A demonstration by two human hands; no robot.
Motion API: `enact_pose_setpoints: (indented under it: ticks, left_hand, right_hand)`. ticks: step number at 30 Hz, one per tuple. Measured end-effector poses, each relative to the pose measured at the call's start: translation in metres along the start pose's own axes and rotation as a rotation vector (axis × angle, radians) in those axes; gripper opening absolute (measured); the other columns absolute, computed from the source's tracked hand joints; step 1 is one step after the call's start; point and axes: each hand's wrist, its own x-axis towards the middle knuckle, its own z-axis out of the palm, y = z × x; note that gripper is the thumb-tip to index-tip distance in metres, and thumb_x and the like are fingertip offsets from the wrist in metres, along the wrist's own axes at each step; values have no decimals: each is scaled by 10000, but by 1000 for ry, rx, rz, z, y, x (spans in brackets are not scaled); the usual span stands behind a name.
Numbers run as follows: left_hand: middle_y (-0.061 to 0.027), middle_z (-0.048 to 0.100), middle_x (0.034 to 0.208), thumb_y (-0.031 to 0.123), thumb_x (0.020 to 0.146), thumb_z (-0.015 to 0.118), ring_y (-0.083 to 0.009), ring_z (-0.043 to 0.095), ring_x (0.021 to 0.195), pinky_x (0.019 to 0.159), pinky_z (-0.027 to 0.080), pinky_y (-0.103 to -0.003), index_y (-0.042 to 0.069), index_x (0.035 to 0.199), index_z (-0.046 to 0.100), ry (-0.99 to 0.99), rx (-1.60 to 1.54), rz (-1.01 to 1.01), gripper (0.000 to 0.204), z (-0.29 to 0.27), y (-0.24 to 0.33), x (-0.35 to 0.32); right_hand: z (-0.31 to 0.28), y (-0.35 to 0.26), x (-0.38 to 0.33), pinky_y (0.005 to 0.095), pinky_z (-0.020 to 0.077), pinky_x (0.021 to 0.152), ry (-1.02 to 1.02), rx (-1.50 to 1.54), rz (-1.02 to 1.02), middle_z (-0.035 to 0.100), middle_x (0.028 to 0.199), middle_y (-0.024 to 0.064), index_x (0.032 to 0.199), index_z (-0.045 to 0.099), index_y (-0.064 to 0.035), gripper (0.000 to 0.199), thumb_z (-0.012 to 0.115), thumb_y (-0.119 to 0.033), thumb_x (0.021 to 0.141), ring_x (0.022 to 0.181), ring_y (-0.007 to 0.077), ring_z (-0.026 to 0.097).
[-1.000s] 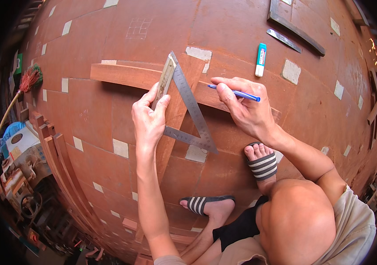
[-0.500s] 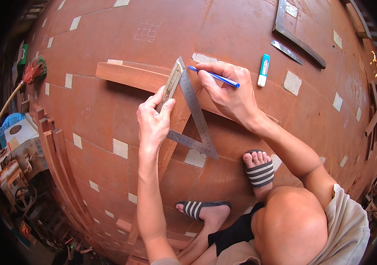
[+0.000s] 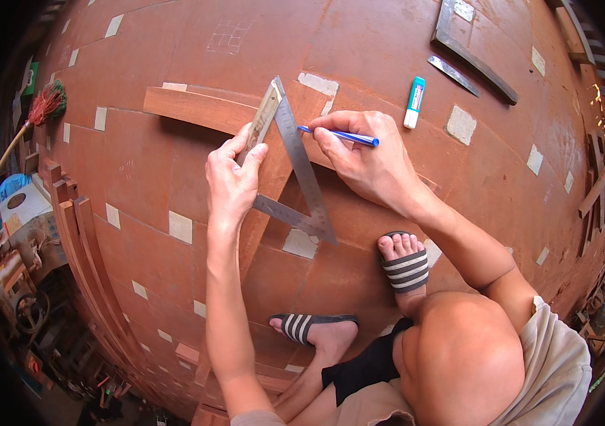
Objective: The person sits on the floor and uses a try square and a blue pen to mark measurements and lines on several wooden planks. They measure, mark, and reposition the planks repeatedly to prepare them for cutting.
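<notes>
My left hand (image 3: 233, 174) grips the thick stock of a metal triangle square (image 3: 302, 167), thumb on one side and fingers on the other. The square lies across a reddish-brown wooden board (image 3: 271, 174) that runs away from me. My right hand (image 3: 373, 160) pinches a blue pen (image 3: 355, 137) with a pale barrel. Its tip is at the outer edge of the square's long blade, over the wood; whether it touches cannot be made out. Beneath, another wooden board (image 3: 196, 110) lies crosswise, partly hidden by my hands and the square.
A teal and white tube (image 3: 414, 103), a short metal blade (image 3: 455, 76) and a dark L-shaped square (image 3: 476, 67) lie on the tiled floor at far right. Wooden strips (image 3: 86, 241) and a broom (image 3: 47, 103) are at left. My sandalled foot (image 3: 403, 263) stands nearby.
The pen tip has slid toward me along the square's long blade, my right hand with it. The square stays about where it was on the board. The whole view has shifted slightly.
</notes>
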Motion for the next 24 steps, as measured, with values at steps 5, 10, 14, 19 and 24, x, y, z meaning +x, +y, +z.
enact_pose_setpoints:
  ticks: [5, 10, 14, 19, 24]
  left_hand:
    - [-122, 820, 1028, 145, 995, 758, -99, 666, 895, 856, 549, -299, -22, 1402, 723, 10, -17, -14, 442, 1, 5, 0]
    - [-71, 799, 1222, 125, 1027, 748, -74, 671, 1055, 957, 547, -263, -19, 1463, 692, -37, 10, -42, 462, -1, 6, 0]
    - [-73, 794, 1227, 131, 1028, 736, -77, 676, 1072, 967, 544, -260, -11, 1462, 695, -44, 20, -39, 459, -4, 3, 0]
    - [-137, 833, 1084, 160, 972, 748, -86, 622, 814, 796, 542, -299, -3, 1409, 725, -6, 39, -1, 466, -1, 3, -1]
    - [-88, 819, 1017, 163, 969, 747, -71, 474, 716, 700, 494, -281, 3, 1414, 724, 3, 7, 1, 473, 6, 0, 0]
  right_hand:
    - [-10, 7, -11, 406, 602, 708, -125, -27, 59, 753, 754, 226, 1030, 841, 8, 241, 735, -195, 955, 692, 314, 768]
    - [-11, -3, 28, 404, 597, 726, 67, 27, -91, 772, 792, 202, 1079, 842, -2, 257, 733, -210, 976, 685, 284, 734]
    - [1, 0, 42, 404, 607, 775, 99, 14, -89, 797, 893, 222, 1101, 839, -2, 261, 742, -208, 974, 776, 298, 774]
    - [4, 4, 39, 407, 624, 823, 53, -19, -109, 801, 905, 230, 1093, 839, 0, 253, 737, -198, 974, 840, 331, 801]
    - [-22, -5, 25, 404, 620, 807, -96, -161, -35, 804, 886, 211, 1119, 835, -2, 258, 732, -202, 993, 830, 320, 799]
